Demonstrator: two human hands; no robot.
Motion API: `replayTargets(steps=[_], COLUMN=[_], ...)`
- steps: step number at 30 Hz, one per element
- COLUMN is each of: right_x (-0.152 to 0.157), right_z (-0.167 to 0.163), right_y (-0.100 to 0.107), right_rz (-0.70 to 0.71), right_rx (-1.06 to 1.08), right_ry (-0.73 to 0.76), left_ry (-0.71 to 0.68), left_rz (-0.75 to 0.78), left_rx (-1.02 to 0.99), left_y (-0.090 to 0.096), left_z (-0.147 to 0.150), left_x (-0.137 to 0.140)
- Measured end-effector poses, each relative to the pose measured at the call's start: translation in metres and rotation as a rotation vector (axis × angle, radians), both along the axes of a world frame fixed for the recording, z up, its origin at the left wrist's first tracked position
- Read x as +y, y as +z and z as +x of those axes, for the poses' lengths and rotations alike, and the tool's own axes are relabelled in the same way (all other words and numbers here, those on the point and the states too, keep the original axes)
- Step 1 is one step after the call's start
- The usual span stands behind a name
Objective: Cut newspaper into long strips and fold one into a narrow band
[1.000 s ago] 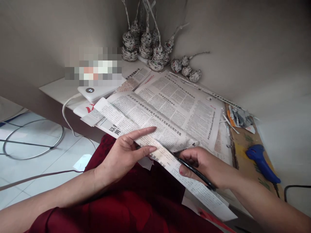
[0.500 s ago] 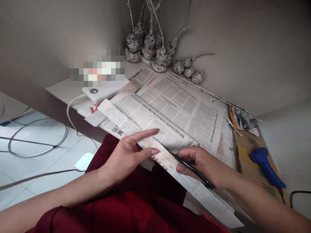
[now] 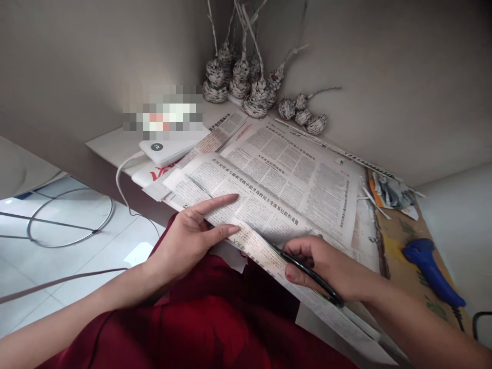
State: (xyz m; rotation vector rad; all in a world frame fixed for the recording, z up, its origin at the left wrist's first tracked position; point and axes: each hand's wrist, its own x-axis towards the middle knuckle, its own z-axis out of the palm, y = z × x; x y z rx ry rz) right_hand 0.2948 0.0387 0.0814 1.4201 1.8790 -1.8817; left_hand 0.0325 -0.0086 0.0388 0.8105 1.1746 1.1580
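1. In the head view, the right hand [image 3: 321,266] has its fingers curled round the black handles of one pair of scissors [image 3: 312,275]; how far apart the blades stand is hidden in the paper.
2. The left hand [image 3: 192,230] has index finger and thumb spread apart on the paper, index on the newspaper sheet [image 3: 253,197], thumb on the narrow strip [image 3: 255,245] along its near edge; I cannot tell whether the tucked fingers pinch from below.
3. Sheet and strip lie over the near edge of the table [image 3: 102,146], the strip slanting down past the scissors. More printed paper [image 3: 288,154] spreads behind.
4. An orange-and-white packet [image 3: 372,185] lies on the cardboard [image 3: 400,256] with crumpled grey material on it; whether anything is inside cannot be told.
5. Counted: six upright woven gourds [image 3: 255,100] visible at the back, four woven bulbs [image 3: 317,124] lying beside them, one blue glue gun [image 3: 432,271] on the cardboard, one white device [image 3: 172,148] with a cable [image 3: 119,174].
6. The sheet's headline reads "在历史传承与履职实践中提升高校民主党派基层组织效能". Smaller print is illegible; a red character [image 3: 159,173] is partly covered, and the device's round display is too small to read.
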Motion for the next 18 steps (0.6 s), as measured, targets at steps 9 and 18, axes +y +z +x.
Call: replayTargets(steps=[9,18], right_x=[0.005,0.003], right_z=[-0.010,0.002], right_y=[0.006,-0.006], right_rz=[0.037,0.016], right_rx=[-0.035,-0.030], right_ry=[0.030,0.000], left_ry=[-0.002,-0.042], left_rz=[-0.013,-0.013], left_rx=[-0.004,-0.013], left_y=[0.001,0.000], left_z=[0.005,0.002], left_x=[-0.002,-0.001])
